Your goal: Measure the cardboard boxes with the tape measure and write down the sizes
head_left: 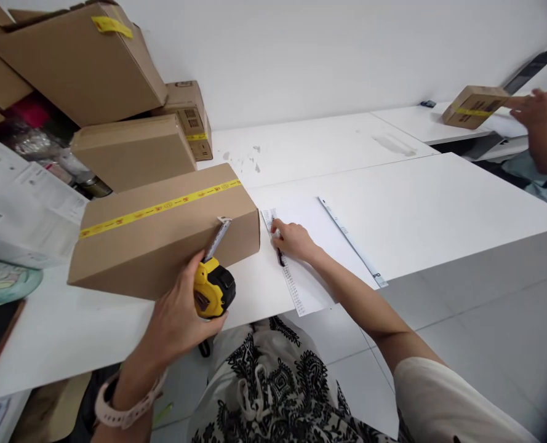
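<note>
In my left hand [181,314] is a yellow and black tape measure [215,288]. Its short length of blade [218,239] is drawn out and lies against the side of a brown cardboard box [171,231], which is sealed with printed yellow tape. My right hand [295,240] rests on a white sheet of paper [333,264] with rows of small writing along its left edge. Its fingers are closed around a dark pen [280,255], partly hidden by the hand. A flat strip with printed marks [349,240] lies along the sheet's right side.
Brown boxes [83,61] are stacked at the left against the wall, beside a white printed package [28,209] and plastic-wrapped items. The white table [421,209] has its front edge near my legs. At the far right, another person's hands [538,111] are by a small taped box [474,107].
</note>
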`<state>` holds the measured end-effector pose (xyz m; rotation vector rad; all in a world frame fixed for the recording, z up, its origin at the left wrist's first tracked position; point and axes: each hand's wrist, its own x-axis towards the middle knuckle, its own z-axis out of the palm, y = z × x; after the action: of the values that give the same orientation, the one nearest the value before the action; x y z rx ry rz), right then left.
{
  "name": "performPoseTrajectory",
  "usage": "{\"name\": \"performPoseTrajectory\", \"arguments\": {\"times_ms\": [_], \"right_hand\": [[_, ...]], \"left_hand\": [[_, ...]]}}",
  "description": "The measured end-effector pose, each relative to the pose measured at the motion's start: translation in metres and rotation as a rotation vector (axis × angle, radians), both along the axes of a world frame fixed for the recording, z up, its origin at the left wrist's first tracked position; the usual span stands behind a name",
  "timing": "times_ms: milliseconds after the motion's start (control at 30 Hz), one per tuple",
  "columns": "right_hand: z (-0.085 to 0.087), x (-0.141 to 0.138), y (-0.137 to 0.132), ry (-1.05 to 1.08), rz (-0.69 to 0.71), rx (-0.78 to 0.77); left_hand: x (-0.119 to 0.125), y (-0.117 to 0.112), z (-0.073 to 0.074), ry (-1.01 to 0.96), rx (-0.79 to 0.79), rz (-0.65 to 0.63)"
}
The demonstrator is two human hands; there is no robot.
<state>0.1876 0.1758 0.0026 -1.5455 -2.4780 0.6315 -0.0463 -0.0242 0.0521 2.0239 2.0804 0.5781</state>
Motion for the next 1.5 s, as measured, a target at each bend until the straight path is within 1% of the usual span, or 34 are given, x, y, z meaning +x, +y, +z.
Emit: {"name": "performPoseTrajectory", "arguments": {"times_ms": [67, 133, 200, 267, 333, 433, 533, 633, 767, 833, 967, 1033, 1100, 1133, 1200, 1233, 1300, 1367, 1433, 1500], "right_hand": [[0.002, 0.012, 0.003, 0.223, -0.007, -0.126], [0.006, 0.03, 0.005, 0.557, -0.052, -0.303], [0.011, 0.051, 0.004, 0.885, -0.097, -0.43], [0.013, 0.069, 0.0, 1.101, -0.108, -0.465], [0.012, 0.08, -0.007, 1.193, -0.126, -0.449], [0.005, 0.083, -0.019, 1.193, -0.166, -0.391], [-0.005, 0.074, -0.03, 1.108, -0.181, -0.325], [-0.014, 0.064, -0.036, 1.06, -0.209, -0.291], [-0.02, 0.055, -0.039, 1.117, -0.165, -0.412], [-0.022, 0.054, -0.039, 1.091, -0.143, -0.443], [-0.025, 0.054, -0.039, 0.985, -0.186, -0.391], [-0.026, 0.054, -0.039, 0.965, -0.23, -0.338], [-0.025, 0.053, -0.038, 0.989, -0.251, -0.324], [-0.025, 0.052, -0.038, 1.017, -0.249, -0.339], [-0.024, 0.05, -0.037, 1.076, -0.221, -0.388], [-0.024, 0.049, -0.037, 1.089, -0.209, -0.404], [-0.024, 0.048, -0.037, 1.066, -0.21, -0.387], [-0.023, 0.047, -0.038, 1.015, -0.227, -0.326], [-0.023, 0.048, -0.04, 0.99, -0.234, -0.27], [-0.023, 0.047, -0.041, 0.999, -0.217, -0.249]], "left_hand": [[-0.016, 0.003, 0.01, 0.096, -0.015, -0.097], [-0.028, 0.005, 0.017, 0.162, -0.035, -0.204], [-0.033, 0.005, 0.02, 0.184, -0.083, -0.306], [-0.032, 0.004, 0.019, 0.181, -0.157, -0.373], [-0.026, 0.005, 0.017, 0.188, -0.251, -0.41], [-0.016, 0.013, 0.016, 0.248, -0.397, -0.418], [-0.012, 0.026, 0.019, 0.34, -0.532, -0.387], [-0.016, 0.041, 0.02, 0.403, -0.586, -0.368], [-0.028, 0.058, 0.015, 0.448, -0.571, -0.35], [-0.036, 0.066, 0.012, 0.442, -0.54, -0.342], [-0.053, 0.075, 0.007, 0.424, -0.492, -0.314], [-0.054, 0.074, 0.006, 0.454, -0.404, -0.308], [-0.04, 0.07, 0.006, 0.484, -0.227, -0.338], [-0.026, 0.067, 0.005, 0.48, -0.119, -0.374], [0.011, 0.061, -0.001, 0.409, 0.088, -0.496], [0.032, 0.057, -0.006, 0.364, 0.135, -0.594], [0.072, 0.052, -0.021, 0.31, 0.137, -0.767], [0.101, 0.048, -0.038, 0.351, 0.082, -0.782], [0.114, 0.046, -0.052, 0.437, 0.026, -0.762], [0.116, 0.046, -0.059, 0.52, 0.002, -0.742]]}}
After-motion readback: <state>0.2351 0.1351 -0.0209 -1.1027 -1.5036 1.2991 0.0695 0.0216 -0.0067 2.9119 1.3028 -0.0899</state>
